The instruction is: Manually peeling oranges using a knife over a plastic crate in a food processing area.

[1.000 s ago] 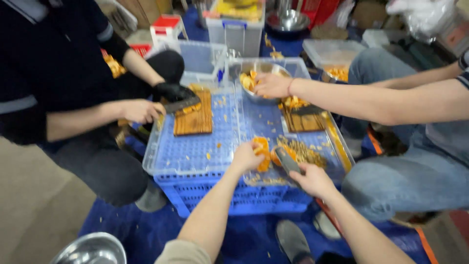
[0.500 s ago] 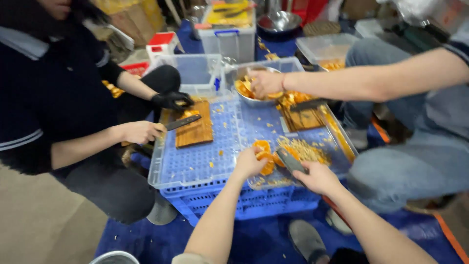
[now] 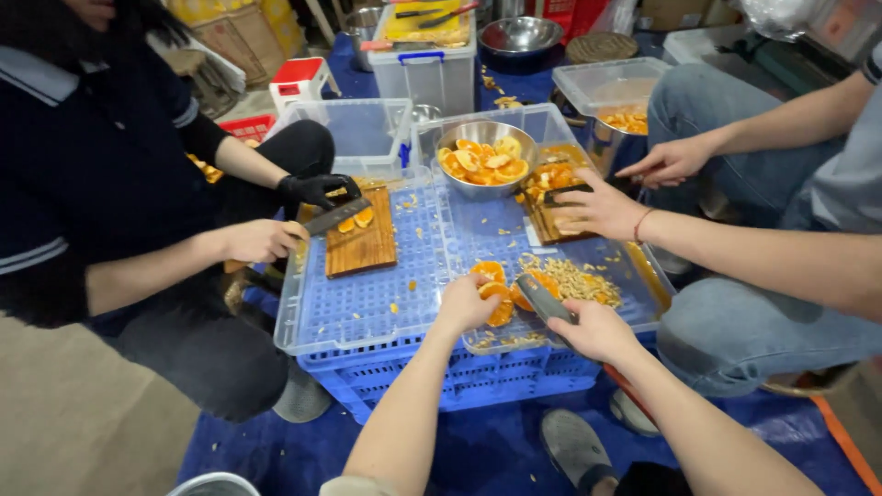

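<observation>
Crowded floor workspace, blue tarp (image 3: 478, 450) underneath, an upturned blue crate (image 3: 386, 303) serving as the desk. On its far-right part, near the wearer: left hand (image 3: 466, 303) pressed down on orange halves (image 3: 491, 292), fingers curled over them; right hand (image 3: 597, 329) wrapped tight on the handle of a knife (image 3: 544, 298). Blade angled up and to the left, long axis pointing from the right hand toward the fruit, tip just beside the oranges. Left hand nearer, already touching the fruit; right hand just to its right, apart from it. Pile of pale seeds and scraps (image 3: 574, 280) just beyond the blade.

Across the crate, a person in dark clothing, black-gloved hand (image 3: 317, 190) steadying fruit on a wooden board (image 3: 363, 241), bare hand (image 3: 262, 241) gripping a cleaver (image 3: 335, 218). On the right, another person's hand (image 3: 597, 209) resting on a second board (image 3: 551, 207), second hand (image 3: 671, 161) hovering near a clear tub (image 3: 611, 92). Steel bowl (image 3: 485, 158) of cut orange pieces between the boards, towards the back. Boxes, bins and a red-and-white stool (image 3: 301, 83) crowding the background.
</observation>
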